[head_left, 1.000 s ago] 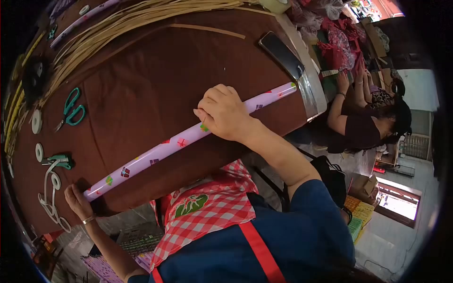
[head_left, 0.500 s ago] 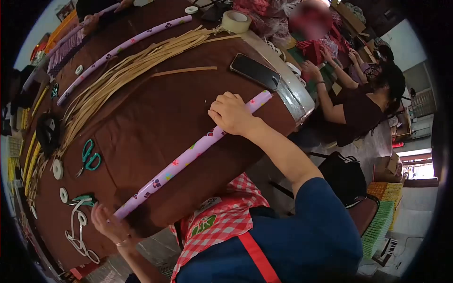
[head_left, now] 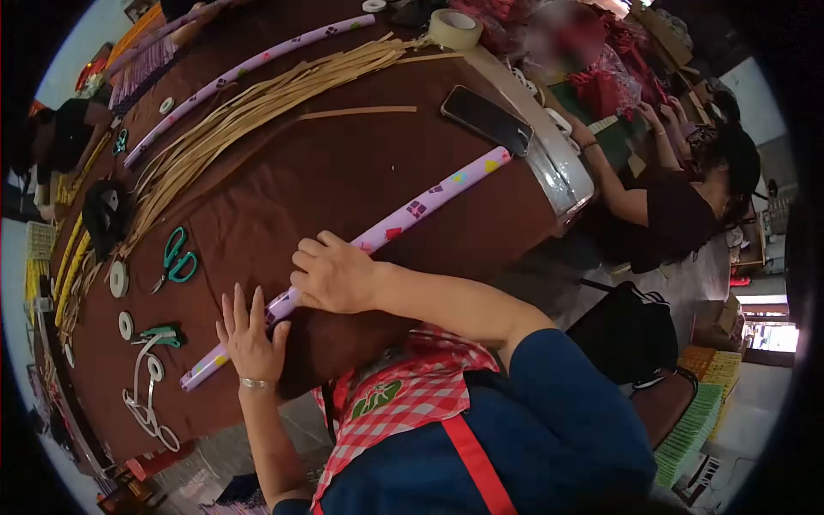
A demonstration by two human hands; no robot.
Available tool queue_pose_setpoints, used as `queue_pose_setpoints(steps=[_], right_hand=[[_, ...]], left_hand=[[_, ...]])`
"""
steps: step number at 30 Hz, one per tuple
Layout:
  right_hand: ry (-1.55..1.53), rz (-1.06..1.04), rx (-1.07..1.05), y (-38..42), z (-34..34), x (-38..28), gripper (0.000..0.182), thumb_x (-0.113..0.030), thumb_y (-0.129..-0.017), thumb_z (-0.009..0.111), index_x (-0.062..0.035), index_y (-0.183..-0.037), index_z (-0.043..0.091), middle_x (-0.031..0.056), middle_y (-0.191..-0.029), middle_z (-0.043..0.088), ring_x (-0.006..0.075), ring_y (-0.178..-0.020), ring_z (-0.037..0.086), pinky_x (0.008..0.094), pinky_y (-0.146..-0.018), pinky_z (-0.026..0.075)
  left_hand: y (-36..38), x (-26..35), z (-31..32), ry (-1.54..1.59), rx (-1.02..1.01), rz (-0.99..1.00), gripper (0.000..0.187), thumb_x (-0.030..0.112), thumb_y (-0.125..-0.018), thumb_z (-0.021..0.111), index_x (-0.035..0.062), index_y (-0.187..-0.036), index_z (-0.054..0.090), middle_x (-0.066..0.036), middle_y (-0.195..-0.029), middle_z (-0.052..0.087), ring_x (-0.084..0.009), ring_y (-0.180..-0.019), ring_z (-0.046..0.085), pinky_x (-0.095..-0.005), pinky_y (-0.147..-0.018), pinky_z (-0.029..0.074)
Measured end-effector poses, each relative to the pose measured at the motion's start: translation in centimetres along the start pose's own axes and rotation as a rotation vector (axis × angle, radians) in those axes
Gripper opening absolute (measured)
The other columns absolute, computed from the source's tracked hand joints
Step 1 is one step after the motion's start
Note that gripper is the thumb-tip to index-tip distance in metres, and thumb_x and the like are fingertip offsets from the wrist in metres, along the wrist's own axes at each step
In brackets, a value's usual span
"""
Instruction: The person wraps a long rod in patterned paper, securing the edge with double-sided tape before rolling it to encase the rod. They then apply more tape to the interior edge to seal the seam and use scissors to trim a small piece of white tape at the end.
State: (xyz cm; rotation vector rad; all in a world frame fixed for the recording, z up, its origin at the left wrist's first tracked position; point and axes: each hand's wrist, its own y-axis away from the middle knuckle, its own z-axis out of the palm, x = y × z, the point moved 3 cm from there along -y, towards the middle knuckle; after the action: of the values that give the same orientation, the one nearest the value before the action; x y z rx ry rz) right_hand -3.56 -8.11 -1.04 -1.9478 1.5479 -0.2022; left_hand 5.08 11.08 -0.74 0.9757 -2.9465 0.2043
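A long roll of lilac wrapping paper (head_left: pixel 429 199) with small printed shapes lies slantwise across the brown-covered table. My left hand (head_left: pixel 251 342) rests flat across its lower part, fingers stretched out and spread. Over the middle of the roll, my right hand (head_left: pixel 333 273) is bent round it with curled fingers; the underside of that grip is hidden. Left of my left hand are green-handled scissors (head_left: pixel 178 262) and a small green tool (head_left: pixel 163 336), with loose white tape (head_left: pixel 142 396) beside it.
A bundle of tan strips (head_left: pixel 232 124) and another lilac roll (head_left: pixel 257 60) lie further back. A phone (head_left: pixel 487 118) and a wide tape roll (head_left: pixel 455 29) are at the table's right end. A co-worker (head_left: pixel 687 193) sits beyond, and a black bag (head_left: pixel 622 335) is at right.
My right hand has slid down the roll toward my left hand. My left hand has moved from the roll's lower end onto the roll, with its fingers now spread.
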Motion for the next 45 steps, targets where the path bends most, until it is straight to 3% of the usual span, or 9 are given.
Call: queue_pose_setpoints(steps=[9, 16, 26, 30, 35, 39, 41, 42, 45], right_hand=[[0.151, 0.253, -0.142, 3.3, -5.3, 10.1, 0.027, -0.028, -0.088, 0.061, -0.0084, -0.069, 0.062, 0.0088, -0.073, 0.061, 0.0287, -0.073, 0.058, 0.0416, -0.063, 0.047], [0.245, 0.296, -0.15, 6.0, -9.4, 14.3, 0.025, -0.018, -0.092, 0.053, -0.0034, -0.073, 0.06, 0.012, -0.073, 0.058, 0.0336, -0.072, 0.055, 0.0432, -0.067, 0.045], [0.195, 0.352, -0.189, 6.6, -9.1, 15.4, 0.032, -0.021, -0.099, 0.044, 0.0015, -0.08, 0.057, 0.017, -0.078, 0.056, 0.0375, -0.078, 0.053, 0.0463, -0.069, 0.042], [0.17, 0.395, -0.216, 6.9, -9.1, 15.6, 0.034, -0.022, -0.1, 0.043, 0.0018, -0.079, 0.054, 0.0177, -0.078, 0.053, 0.0381, -0.076, 0.051, 0.0465, -0.068, 0.04], [0.166, 0.347, -0.204, 7.0, -9.0, 16.0, 0.033, -0.021, -0.1, 0.043, 0.0011, -0.079, 0.053, 0.0175, -0.078, 0.052, 0.0374, -0.076, 0.051, 0.0459, -0.069, 0.04], [0.255, 0.292, -0.219, 5.9, -9.1, 14.7, 0.03, -0.021, -0.098, 0.047, -0.0007, -0.078, 0.055, 0.0146, -0.079, 0.055, 0.0348, -0.076, 0.051, 0.0458, -0.069, 0.04], [0.296, 0.198, -0.226, 4.2, -8.8, 12.2, 0.025, -0.02, -0.096, 0.051, -0.0022, -0.081, 0.058, 0.0137, -0.079, 0.055, 0.0345, -0.078, 0.052, 0.0458, -0.071, 0.041], [0.126, 0.177, -0.182, 3.0, -8.0, 10.5, 0.019, -0.021, -0.091, 0.058, -0.0034, -0.086, 0.061, 0.014, -0.08, 0.055, 0.035, -0.081, 0.052, 0.046, -0.073, 0.041], [0.072, -0.019, -0.21, -0.4, -4.6, 4.6, 0.026, -0.027, -0.082, 0.07, -0.0051, -0.093, 0.061, 0.0118, -0.084, 0.055, 0.0326, -0.084, 0.053, 0.0436, -0.073, 0.043]], left_hand=[[-3.3, -1.7, 0.2, -0.014, 0.005, 0.007, 0.062, 0.059, -0.088, 0.052, 0.021, -0.137, 0.053, -0.014, -0.151, 0.036, -0.037, -0.14, 0.03, -0.0573, -0.107, 0.029], [-3.0, -1.5, 0.1, 0.027, 0.127, 0.073, 0.072, 0.051, -0.072, 0.074, 0.0156, -0.131, 0.056, -0.009, -0.144, 0.046, -0.032, -0.136, 0.038, -0.0564, -0.107, 0.031], [3.8, -8.0, -0.2, -0.074, 0.192, -0.182, 0.086, 0.059, -0.078, 0.066, 0.0062, -0.141, 0.042, -0.009, -0.146, 0.044, -0.033, -0.138, 0.035, -0.062, -0.107, 0.024], [6.6, -12.0, -0.1, -0.124, 0.185, -0.333, 0.081, 0.058, -0.082, 0.063, 0.0078, -0.142, 0.041, -0.009, -0.148, 0.041, -0.0335, -0.14, 0.032, -0.0632, -0.108, 0.021], [8.5, -14.8, 0.0, -0.183, 0.097, -0.502, 0.086, 0.06, -0.084, 0.059, 0.0097, -0.148, 0.033, -0.012, -0.156, 0.028, -0.0336, -0.145, 0.022, -0.0668, -0.109, 0.017], [8.4, -14.5, -0.1, -0.224, 0.09, -0.518, 0.088, 0.062, -0.085, 0.056, 0.0096, -0.151, 0.028, -0.014, -0.158, 0.022, -0.034, -0.147, 0.015, -0.0674, -0.109, 0.016], [8.2, -14.2, -0.1, -0.233, 0.089, -0.519, 0.089, 0.062, -0.085, 0.056, 0.008, -0.15, 0.028, -0.014, -0.159, 0.021, -0.0337, -0.147, 0.016, -0.0673, -0.109, 0.016], [8.1, -14.1, 0.0, -0.241, 0.079, -0.512, 0.09, 0.062, -0.085, 0.056, 0.0064, -0.15, 0.027, -0.014, -0.159, 0.02, -0.0334, -0.147, 0.016, -0.0672, -0.109, 0.015], [7.7, -13.9, -0.5, -0.248, 0.018, -0.534, 0.092, 0.061, -0.085, 0.056, 0.0038, -0.15, 0.027, -0.014, -0.159, 0.021, -0.0324, -0.147, 0.016, -0.067, -0.11, 0.015]])
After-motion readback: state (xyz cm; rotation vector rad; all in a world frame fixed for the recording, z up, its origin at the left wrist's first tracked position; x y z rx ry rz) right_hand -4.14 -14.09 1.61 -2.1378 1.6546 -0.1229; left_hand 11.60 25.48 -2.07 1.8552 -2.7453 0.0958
